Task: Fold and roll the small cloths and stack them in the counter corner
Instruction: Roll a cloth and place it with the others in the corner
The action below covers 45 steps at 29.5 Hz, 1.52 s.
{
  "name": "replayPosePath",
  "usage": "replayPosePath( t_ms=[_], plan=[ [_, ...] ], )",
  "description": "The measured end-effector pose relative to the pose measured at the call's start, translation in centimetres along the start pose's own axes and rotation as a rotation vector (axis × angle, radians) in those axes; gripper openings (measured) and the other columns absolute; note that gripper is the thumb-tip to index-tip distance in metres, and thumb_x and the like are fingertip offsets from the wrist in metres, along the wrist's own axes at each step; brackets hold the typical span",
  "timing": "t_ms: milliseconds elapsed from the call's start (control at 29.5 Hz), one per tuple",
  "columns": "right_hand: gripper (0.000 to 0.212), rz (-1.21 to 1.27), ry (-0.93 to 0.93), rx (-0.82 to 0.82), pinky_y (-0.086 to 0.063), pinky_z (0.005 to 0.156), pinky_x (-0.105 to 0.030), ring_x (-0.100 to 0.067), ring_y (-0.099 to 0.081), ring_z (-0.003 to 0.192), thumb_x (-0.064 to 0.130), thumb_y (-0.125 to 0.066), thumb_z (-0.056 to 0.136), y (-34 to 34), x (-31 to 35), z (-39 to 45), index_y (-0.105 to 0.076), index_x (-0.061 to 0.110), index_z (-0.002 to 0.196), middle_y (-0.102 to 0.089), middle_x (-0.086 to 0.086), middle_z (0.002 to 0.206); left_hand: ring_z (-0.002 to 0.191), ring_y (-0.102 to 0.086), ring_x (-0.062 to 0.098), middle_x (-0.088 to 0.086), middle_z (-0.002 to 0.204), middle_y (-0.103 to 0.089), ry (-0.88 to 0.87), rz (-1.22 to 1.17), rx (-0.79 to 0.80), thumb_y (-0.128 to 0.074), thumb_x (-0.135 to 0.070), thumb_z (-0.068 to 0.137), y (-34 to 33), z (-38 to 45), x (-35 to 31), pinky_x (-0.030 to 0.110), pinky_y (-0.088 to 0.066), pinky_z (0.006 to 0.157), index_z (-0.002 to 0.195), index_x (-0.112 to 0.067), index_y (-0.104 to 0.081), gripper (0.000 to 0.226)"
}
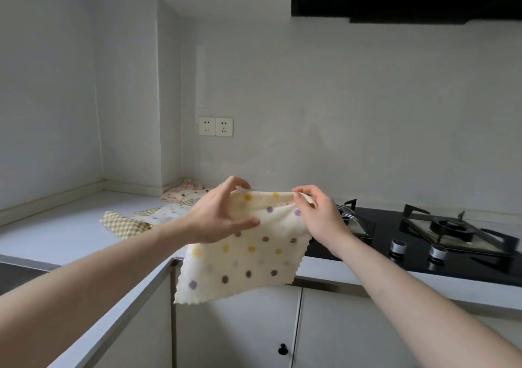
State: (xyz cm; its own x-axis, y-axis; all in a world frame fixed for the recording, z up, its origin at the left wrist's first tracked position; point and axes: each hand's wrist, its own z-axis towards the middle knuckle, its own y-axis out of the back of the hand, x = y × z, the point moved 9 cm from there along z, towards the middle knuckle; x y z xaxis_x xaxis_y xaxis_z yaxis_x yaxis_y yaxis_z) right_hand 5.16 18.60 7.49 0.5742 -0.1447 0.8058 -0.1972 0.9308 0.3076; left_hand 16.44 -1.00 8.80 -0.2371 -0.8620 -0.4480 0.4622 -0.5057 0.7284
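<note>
Grip check: left hand (223,215) and right hand (319,215) are both pinching the dotted cloth (245,254) by its top edge; a loosening pinch is risking a drop off the table (70,235).

cream dotted cloth (248,254) | hanging unfolded in air | other cloths (158,212) | loose near counter corner

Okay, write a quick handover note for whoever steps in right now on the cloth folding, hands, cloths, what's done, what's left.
Left hand and right hand each pinch a top corner of the dotted cloth, hanging open in the air above the counter edge.
Other cloths lie loose and unrolled on the counter near the corner.
Done: no rolled stack visible.
Left: fold and roll this cloth, then the others, and stack them in the corner.
</note>
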Motion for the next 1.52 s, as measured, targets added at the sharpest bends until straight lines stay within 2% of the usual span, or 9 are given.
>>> replayPosePath(
  t_ms=[102,203,406,542,711,914,1083,1219,1523],
  plan=[
    [0.012,0.026,-0.077,0.076,-0.046,0.067,-0.025,-0.012,-0.064,0.081,0.035,-0.065,0.099,1.3,0.5,-0.4,-0.068,0.028,0.107,-0.071,-0.001,0.095,0.110,-0.054,0.011,-0.012,0.125,-0.051,-0.006,0.065,0.075,-0.094,-0.043,0.064,0.1,0.1,-1.4,0.032,-0.045,0.092,0.136,-0.043,-0.036,0.093],
    [0.024,0.033,-0.085,0.136,-0.055,0.073,-0.022,-0.013,-0.071,0.088,0.025,-0.079,0.089,2.7,1.1,-1.8,-0.068,0.020,0.110,-0.074,0.001,0.099,0.120,-0.048,0.012,-0.012,0.132,-0.047,-0.047,0.099,0.078,-0.091,-0.033,0.068,-0.2,-0.2,-2.6,0.033,-0.044,0.097,0.134,-0.040,-0.037,0.085],
    [0.040,-0.010,-0.112,0.201,-0.060,0.091,-0.045,-0.024,-0.074,0.099,0.014,-0.089,0.073,5.1,0.7,-3.0,-0.070,0.022,0.107,-0.078,-0.002,0.101,0.084,-0.058,0.020,-0.013,0.110,-0.056,-0.045,0.061,0.059,-0.078,-0.024,0.083,-0.6,-0.6,-4.8,0.026,-0.046,0.061,0.117,-0.036,-0.048,0.047],
    [0.022,-0.019,-0.123,0.158,-0.056,0.074,-0.028,-0.014,-0.071,0.086,0.017,-0.082,0.082,6.5,0.5,-2.6,-0.073,0.024,0.101,-0.075,0.010,0.089,0.094,-0.060,0.020,-0.017,0.111,-0.061,-0.063,0.095,0.059,-0.077,-0.037,0.087,-0.7,-0.6,-5.3,0.034,-0.051,0.079,0.116,-0.040,-0.053,0.038],
    [0.028,0.009,-0.187,0.208,-0.047,0.062,-0.021,-0.006,-0.068,0.078,0.025,-0.088,0.078,6.7,-0.9,-2.2,-0.073,0.021,0.101,-0.075,0.011,0.088,0.074,-0.062,0.012,-0.010,0.091,-0.070,0.005,0.017,0.087,-0.072,-0.045,0.091,-0.9,0.1,-3.9,0.021,-0.048,0.057,0.101,-0.036,-0.066,0.016],
    [0.046,-0.069,-0.255,0.207,-0.047,0.072,-0.027,-0.011,-0.066,0.087,0.051,-0.094,0.063,6.1,-3.8,-1.7,-0.072,0.028,0.097,-0.073,0.004,0.102,0.054,-0.040,0.015,-0.002,0.062,-0.043,0.085,-0.118,0.171,-0.059,-0.043,0.102,-3.0,0.8,-0.6,0.027,-0.035,0.053,0.070,-0.013,-0.054,0.043],
    [0.040,-0.174,-0.262,0.125,-0.044,0.071,-0.031,-0.014,-0.059,0.076,0.068,-0.070,0.079,5.6,-7.3,-0.4,-0.075,0.029,0.087,-0.071,0.010,0.082,0.069,-0.072,0.013,-0.004,0.086,-0.078,0.230,-0.219,0.157,-0.053,-0.033,0.105,-5.2,1.5,3.0,0.029,-0.056,0.059,0.088,-0.011,-0.075,0.036],
    [0.027,-0.241,-0.253,0.132,-0.046,0.064,-0.026,-0.012,-0.057,0.062,0.035,-0.060,0.101,4.7,-9.7,0.8,-0.071,0.018,0.083,-0.065,0.004,0.068,0.072,-0.074,0.013,-0.006,0.083,-0.078,0.291,-0.157,0.115,-0.060,-0.035,0.101,-6.9,2.6,5.4,0.037,-0.062,0.068,0.084,-0.017,-0.075,0.029],
    [0.022,-0.332,-0.196,0.169,-0.036,0.044,-0.009,-0.014,-0.053,0.059,0.044,-0.063,0.098,3.0,-10.0,3.1,-0.077,0.027,0.094,-0.063,0.005,0.073,0.106,-0.064,0.011,-0.011,0.124,-0.063,0.319,-0.155,0.343,-0.081,-0.043,0.084,-16.4,3.8,5.9,0.027,-0.051,0.095,0.130,-0.026,-0.062,0.052]
  ],
)
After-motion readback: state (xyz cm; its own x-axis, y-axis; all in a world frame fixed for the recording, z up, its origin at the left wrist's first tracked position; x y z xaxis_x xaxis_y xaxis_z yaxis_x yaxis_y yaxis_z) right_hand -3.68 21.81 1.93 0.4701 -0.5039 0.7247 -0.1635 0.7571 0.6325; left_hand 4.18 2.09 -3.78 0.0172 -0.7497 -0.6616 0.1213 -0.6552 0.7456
